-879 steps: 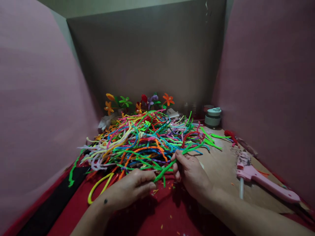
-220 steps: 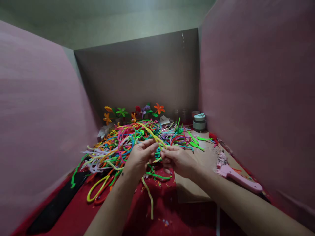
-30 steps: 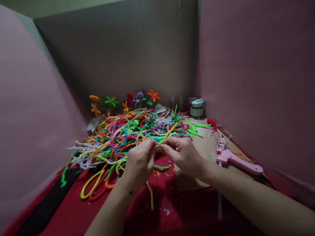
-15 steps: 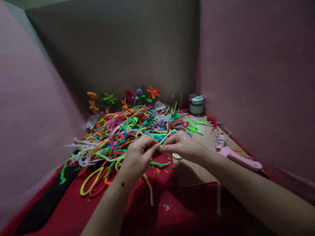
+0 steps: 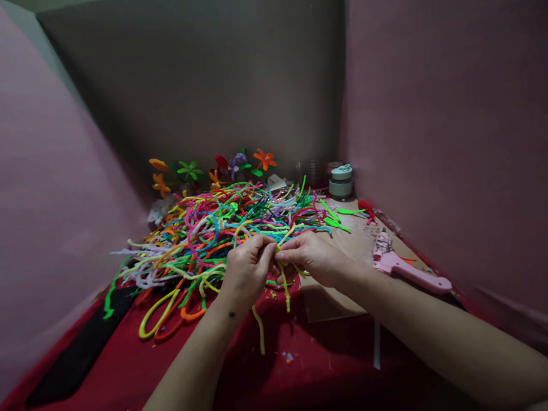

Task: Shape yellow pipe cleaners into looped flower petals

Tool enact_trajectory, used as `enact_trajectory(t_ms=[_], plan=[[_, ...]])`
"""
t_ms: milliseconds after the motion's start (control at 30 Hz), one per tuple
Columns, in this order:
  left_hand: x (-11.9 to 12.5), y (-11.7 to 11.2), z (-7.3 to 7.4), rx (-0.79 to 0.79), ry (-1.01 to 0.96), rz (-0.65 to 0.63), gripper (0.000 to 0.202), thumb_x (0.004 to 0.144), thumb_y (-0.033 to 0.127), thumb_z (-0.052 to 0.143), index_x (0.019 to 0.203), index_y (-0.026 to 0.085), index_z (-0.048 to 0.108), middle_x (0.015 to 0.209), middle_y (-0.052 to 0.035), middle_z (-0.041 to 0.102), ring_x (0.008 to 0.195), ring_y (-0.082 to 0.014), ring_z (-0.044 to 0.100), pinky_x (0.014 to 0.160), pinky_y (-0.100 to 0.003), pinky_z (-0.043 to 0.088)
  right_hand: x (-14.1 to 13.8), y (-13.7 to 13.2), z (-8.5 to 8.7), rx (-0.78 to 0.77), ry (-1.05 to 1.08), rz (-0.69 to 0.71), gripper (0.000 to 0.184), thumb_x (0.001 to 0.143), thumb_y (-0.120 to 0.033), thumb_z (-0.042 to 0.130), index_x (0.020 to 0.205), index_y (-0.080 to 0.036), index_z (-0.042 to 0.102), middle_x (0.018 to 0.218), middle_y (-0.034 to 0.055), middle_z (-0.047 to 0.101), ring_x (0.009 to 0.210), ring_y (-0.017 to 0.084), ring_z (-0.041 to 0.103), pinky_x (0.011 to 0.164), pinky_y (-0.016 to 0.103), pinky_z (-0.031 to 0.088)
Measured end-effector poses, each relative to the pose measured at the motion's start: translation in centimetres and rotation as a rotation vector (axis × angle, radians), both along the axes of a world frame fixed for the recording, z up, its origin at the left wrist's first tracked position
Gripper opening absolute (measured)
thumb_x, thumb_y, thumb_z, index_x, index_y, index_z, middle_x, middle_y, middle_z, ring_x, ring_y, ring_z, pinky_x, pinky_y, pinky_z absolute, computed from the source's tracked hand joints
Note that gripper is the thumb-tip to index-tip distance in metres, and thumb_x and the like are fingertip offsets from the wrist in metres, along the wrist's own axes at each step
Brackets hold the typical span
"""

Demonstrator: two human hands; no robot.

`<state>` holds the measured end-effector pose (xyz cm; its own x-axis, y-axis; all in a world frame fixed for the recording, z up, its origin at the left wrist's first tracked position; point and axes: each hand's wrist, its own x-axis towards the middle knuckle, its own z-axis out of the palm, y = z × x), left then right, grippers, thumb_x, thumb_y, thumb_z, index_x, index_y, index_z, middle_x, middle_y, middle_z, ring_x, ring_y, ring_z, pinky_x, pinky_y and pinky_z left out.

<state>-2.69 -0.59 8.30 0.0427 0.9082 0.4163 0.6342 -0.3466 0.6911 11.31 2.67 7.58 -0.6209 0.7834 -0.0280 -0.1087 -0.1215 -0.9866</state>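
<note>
Both my hands meet in front of the pile, pinching a yellow pipe cleaner point(image 5: 286, 290) whose end hangs below the fingers. My left hand point(image 5: 252, 264) closes thumb and forefinger on it. From the other side, my right hand point(image 5: 310, 257) grips it with bent fingers, and another short yellow end pokes out beneath that hand. The part between my fingertips is mostly hidden. Just behind lies a large tangle of pipe cleaners point(image 5: 201, 220) in many colours. A loose yellow piece point(image 5: 259, 331) rests on the red cloth point(image 5: 240, 371) near my left wrist.
A pink hot glue gun point(image 5: 411, 273) lies at right beside a cardboard sheet point(image 5: 331, 305). Behind stand pipe cleaner flowers point(image 5: 264, 158) and a teal-lidded container point(image 5: 341, 182). Green pieces point(image 5: 350, 212) lie back right. Pink panels point(image 5: 445, 125) flank the table.
A yellow end now hangs down below my fingers, where before only a small bit showed between them. My hands remain together, the left one turned slightly. The white-yellow oval near my right hand is now covered.
</note>
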Motion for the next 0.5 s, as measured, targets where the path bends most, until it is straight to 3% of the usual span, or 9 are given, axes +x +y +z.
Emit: enact_trajectory(t_ms=[100,167,233,367,433,500], plan=[[0.01,0.03,-0.23,0.117,0.091,0.049,0.016,0.081,0.025,0.048,0.075,0.016,0.060,0.064,-0.0004,0.060,0.057,-0.0103,0.054,0.056,-0.020,0.042,-0.12,-0.02,-0.18,-0.052,0.010,0.036,0.016,0.065,-0.022,0.058,0.053,-0.011,0.058,0.047,0.0012,0.058,0.041,0.009,0.051,0.044,0.021,0.039],[-0.02,0.11,-0.18,0.116,0.068,0.063,0.015,0.080,0.025,0.049,0.074,0.016,0.060,0.066,-0.0007,0.059,0.058,-0.0101,0.053,0.056,-0.021,0.041,-0.13,-0.06,-0.24,-0.076,-0.003,0.023,0.016,0.065,-0.022,0.060,0.054,-0.011,0.058,0.046,0.0008,0.057,0.041,0.009,0.052,0.043,0.021,0.040],[-0.10,0.20,0.03,-0.015,-0.075,0.026,0.016,0.079,0.028,0.051,0.072,0.016,0.058,0.059,0.0013,0.055,0.050,-0.0084,0.047,0.048,-0.020,0.038,-0.05,-0.10,-0.20,-0.076,-0.008,0.014,0.016,0.065,-0.022,0.062,0.054,-0.011,0.058,0.045,0.0003,0.057,0.039,0.009,0.051,0.041,0.021,0.039],[-0.45,0.49,0.48,-0.419,-0.453,-0.182,0.021,0.077,0.037,0.056,0.075,0.017,0.054,0.046,0.0066,0.045,0.035,-0.0051,0.033,0.034,-0.017,0.024,0.13,-0.07,-0.22,-0.063,0.003,0.038,0.021,0.064,-0.028,0.066,0.055,-0.011,0.058,0.045,0.0000,0.057,0.037,0.008,0.050,0.040,0.021,0.039],[-0.57,0.66,0.49,-0.485,-0.506,-0.220,0.022,0.074,0.037,0.059,0.073,0.016,0.054,0.046,0.0071,0.044,0.035,-0.0041,0.031,0.034,-0.017,0.022,0.06,0.00,-0.44,-0.065,0.010,0.035,0.024,0.062,-0.032,0.069,0.056,-0.011,0.058,0.045,-0.0004,0.056,0.037,0.008,0.049,0.040,0.021,0.039],[-0.58,0.82,0.30,-0.447,-0.479,-0.174,0.022,0.073,0.035,0.060,0.068,0.015,0.054,0.046,0.0069,0.043,0.036,-0.0037,0.032,0.036,-0.016,0.023,-0.15,0.02,-0.73,-0.067,0.014,0.019,0.027,0.062,-0.034,0.070,0.055,-0.011,0.057,0.045,-0.0010,0.055,0.037,0.007,0.049,0.040,0.020,0.039]])
